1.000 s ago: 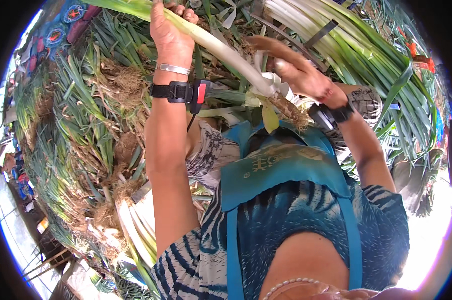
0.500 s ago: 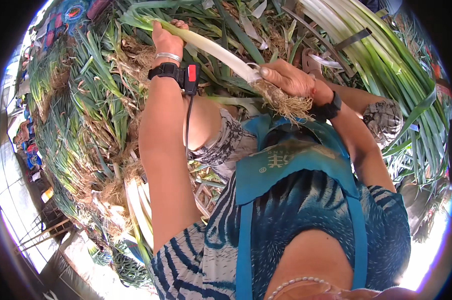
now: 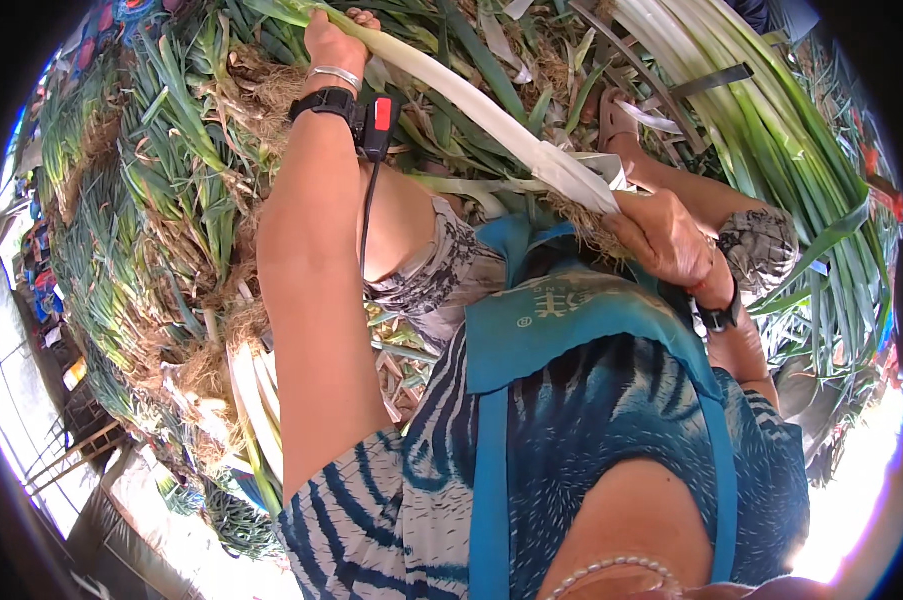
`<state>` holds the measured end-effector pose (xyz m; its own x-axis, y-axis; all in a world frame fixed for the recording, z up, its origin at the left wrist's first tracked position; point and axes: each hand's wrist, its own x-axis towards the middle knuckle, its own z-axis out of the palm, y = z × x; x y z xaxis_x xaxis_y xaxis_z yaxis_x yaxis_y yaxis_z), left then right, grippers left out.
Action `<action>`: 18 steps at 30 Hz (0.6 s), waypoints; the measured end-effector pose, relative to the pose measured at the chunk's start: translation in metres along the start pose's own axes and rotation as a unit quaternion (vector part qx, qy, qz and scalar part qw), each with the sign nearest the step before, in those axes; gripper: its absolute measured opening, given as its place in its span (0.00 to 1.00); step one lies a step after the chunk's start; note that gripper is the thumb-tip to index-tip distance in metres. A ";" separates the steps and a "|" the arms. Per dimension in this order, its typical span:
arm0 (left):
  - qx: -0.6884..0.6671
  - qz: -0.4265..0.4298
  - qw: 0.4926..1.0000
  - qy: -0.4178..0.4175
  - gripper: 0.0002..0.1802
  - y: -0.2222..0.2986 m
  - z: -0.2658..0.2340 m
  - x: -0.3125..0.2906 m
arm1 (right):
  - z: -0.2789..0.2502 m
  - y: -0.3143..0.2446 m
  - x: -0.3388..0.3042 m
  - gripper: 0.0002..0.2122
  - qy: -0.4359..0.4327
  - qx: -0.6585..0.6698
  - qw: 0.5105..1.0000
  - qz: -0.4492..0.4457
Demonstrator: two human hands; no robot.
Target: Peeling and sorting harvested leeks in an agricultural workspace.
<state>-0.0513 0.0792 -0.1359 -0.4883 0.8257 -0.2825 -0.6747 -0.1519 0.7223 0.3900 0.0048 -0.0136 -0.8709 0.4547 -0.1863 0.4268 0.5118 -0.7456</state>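
My left hand (image 3: pixel 340 38) is closed around a long green onion (image 3: pixel 452 85) where its white stalk turns green. The stalk slants from there down to the right, toward my lap. At its lower end my right hand (image 3: pixel 667 238) pinches a pale, flattened strip of outer layer (image 3: pixel 577 178), which looks partly drawn away from the stalk. Brown stringy roots (image 3: pixel 587 222) show just beside that strip, partly behind it. Exactly where the strip parts from the stalk is hidden by my right fingers.
Rooted green onions (image 3: pixel 162 180) lie heaped on the left. Cleaned white-stalked ones (image 3: pixel 722 90) rest at the far right across a dark strap (image 3: pixel 712 80). A few white stalks (image 3: pixel 252 395) lie near my left elbow. My sandalled foot (image 3: pixel 617 125) is beyond the right hand; a blue apron (image 3: pixel 572 330) covers my lap.
My right hand has moved down and right, away from the root end, drawing out the pale outer strip. My left hand keeps its hold and has shifted slightly upward in the picture.
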 end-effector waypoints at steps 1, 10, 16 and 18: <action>0.021 0.024 0.999 0.000 0.10 -0.002 0.001 -0.002 | -0.001 -0.003 -0.009 0.07 0.010 0.007 1.000 -0.002; -0.061 0.054 0.994 0.067 0.28 0.034 -0.010 -0.006 | -0.001 0.048 -0.122 0.11 0.024 0.141 0.967 0.212; -0.036 0.141 0.989 0.023 0.16 0.032 0.050 -0.021 | -0.003 0.099 -0.049 0.16 0.148 -0.260 0.954 0.022; -0.054 0.124 0.991 0.012 0.08 0.026 0.072 -0.032 | -0.020 0.064 0.007 0.19 0.159 0.007 0.985 0.064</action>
<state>-0.0130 0.0877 -0.0630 -0.6591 0.7424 -0.1203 -0.5862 -0.4069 0.7006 0.4163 0.0555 -0.0496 -0.6889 0.7212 -0.0721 0.5231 0.4259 -0.7382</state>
